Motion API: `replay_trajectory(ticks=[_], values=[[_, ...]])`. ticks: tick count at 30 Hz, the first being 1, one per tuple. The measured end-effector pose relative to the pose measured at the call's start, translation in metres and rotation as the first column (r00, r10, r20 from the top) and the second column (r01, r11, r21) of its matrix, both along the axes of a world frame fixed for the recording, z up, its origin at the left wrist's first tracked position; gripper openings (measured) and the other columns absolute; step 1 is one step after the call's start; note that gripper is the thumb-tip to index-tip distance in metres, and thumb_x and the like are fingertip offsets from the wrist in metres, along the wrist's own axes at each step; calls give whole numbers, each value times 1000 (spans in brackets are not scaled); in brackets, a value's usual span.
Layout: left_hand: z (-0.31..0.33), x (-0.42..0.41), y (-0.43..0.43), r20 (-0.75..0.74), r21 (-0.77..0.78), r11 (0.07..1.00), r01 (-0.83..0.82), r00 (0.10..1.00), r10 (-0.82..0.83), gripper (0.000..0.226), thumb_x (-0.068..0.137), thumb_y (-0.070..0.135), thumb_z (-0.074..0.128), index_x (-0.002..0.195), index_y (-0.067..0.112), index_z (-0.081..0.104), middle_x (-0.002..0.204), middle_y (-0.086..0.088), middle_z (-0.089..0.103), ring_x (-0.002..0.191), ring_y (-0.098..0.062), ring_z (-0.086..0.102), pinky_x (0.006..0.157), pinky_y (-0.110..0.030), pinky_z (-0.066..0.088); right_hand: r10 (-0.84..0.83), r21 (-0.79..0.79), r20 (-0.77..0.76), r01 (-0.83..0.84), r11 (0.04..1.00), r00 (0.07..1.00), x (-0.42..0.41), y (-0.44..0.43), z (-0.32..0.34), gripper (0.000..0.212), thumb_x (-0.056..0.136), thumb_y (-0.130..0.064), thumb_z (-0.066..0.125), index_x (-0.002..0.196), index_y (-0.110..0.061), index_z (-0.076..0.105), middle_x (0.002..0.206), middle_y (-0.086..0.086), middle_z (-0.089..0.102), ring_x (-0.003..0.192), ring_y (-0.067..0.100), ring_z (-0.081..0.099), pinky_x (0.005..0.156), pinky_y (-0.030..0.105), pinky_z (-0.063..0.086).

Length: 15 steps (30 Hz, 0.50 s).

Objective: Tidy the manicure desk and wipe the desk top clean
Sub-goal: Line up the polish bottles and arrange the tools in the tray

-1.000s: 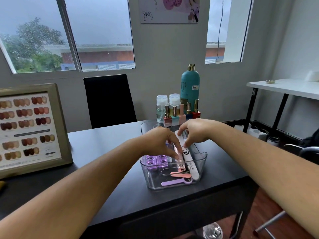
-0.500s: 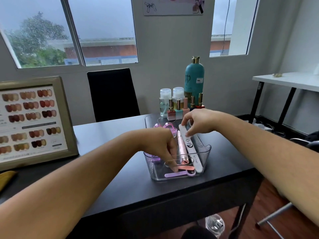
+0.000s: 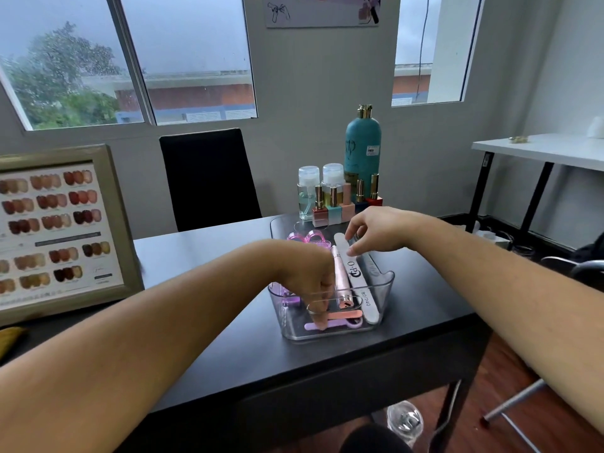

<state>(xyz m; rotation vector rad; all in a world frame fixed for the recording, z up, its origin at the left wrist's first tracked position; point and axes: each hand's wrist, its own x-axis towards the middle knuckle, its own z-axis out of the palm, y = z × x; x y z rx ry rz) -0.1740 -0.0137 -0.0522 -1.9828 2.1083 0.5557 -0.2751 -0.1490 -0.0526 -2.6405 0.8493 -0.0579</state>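
Observation:
A clear plastic tray (image 3: 388, 282) stands on the black desk (image 3: 202, 256). In it lie a white nail file (image 3: 358, 276), a pink pen-shaped tool (image 3: 340, 276), a peach stick (image 3: 346, 314), a purple stick (image 3: 340, 325) and pink and purple toe separators (image 3: 305, 239). My left hand (image 3: 307, 276) reaches down into the tray's near end, its fingertips on the purple stick; the tray wall blurs the grip. Over the tray's far end, my right hand (image 3: 376, 230) pinches the upper end of the white nail file.
Two pump bottles (image 3: 307, 188), several nail polish bottles (image 3: 340, 207) and a tall teal bottle (image 3: 362, 152) stand behind the tray. A framed nail colour chart (image 3: 58, 230) leans at the left. A black chair (image 3: 209, 178) faces the desk; a white side table (image 3: 539, 148) stands right.
My left hand has gone lower into the tray's near end, down to the sticks at the bottom. My right hand has stayed at the file's far end.

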Motion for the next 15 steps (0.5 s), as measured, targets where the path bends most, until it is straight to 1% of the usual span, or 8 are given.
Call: replay_trajectory(ticks=[3,4,6,8,10,12,13,15], values=[[2,3,2,69,31,999,-11,998,9,28,72,30,77,92,11,74,78,2,68,57,-4,53,56,-18,41,9,10,-1,-9,1000,1000,0,0,-1,31,82,-32,70,110,-20,63,86,-13,52,91,12,53,66,20,39],[2,6,3,86,38,999,-15,996,11,26,72,29,77,91,11,74,78,2,69,55,-3,52,56,-17,41,17,9,-5,-17,1000,1000,0,0,-1,29,83,-31,70,109,-21,64,85,-13,51,91,12,52,67,20,38],[4,11,7,128,46,999,-13,992,7,24,72,28,77,89,12,75,73,4,66,52,-3,51,53,-17,39,27,-1,-13,-27,1000,1000,1,1,-2,27,82,-30,70,107,-21,65,91,-10,52,94,13,51,71,22,38],[4,14,8,158,23,1000,-14,987,10,25,71,32,77,87,13,74,74,3,66,54,-6,50,54,-19,38,35,-12,-18,-36,999,999,2,2,-2,26,81,-29,71,106,-22,67,99,-7,53,95,14,51,68,21,38],[2,14,6,131,-68,998,-13,991,22,25,71,34,77,89,16,74,77,4,67,62,-8,52,57,-20,39,45,-27,-19,-45,999,999,3,2,-3,25,80,-28,72,104,-22,67,100,-6,51,94,14,50,61,18,36],[0,11,3,85,-161,987,16,996,-2,24,72,32,76,92,20,73,77,7,64,69,-9,53,61,-20,39,48,-42,-19,-49,998,999,5,3,-3,27,79,-28,73,105,-23,67,100,-5,51,93,14,50,59,18,35],[-1,10,2,57,-174,984,33,998,-24,22,73,32,75,92,21,73,76,7,64,67,-8,52,61,-19,38,50,-50,-18,-50,997,999,5,3,-4,29,79,-28,74,106,-23,66,101,-5,51,93,14,50,60,19,36],[-2,7,4,-16,-160,986,47,999,-50,20,74,31,75,90,20,74,72,9,64,61,-5,51,57,-14,37,55,-63,-18,-56,996,998,6,4,-4,34,79,-27,74,112,-23,64,104,-5,51,96,15,50,68,22,38]])
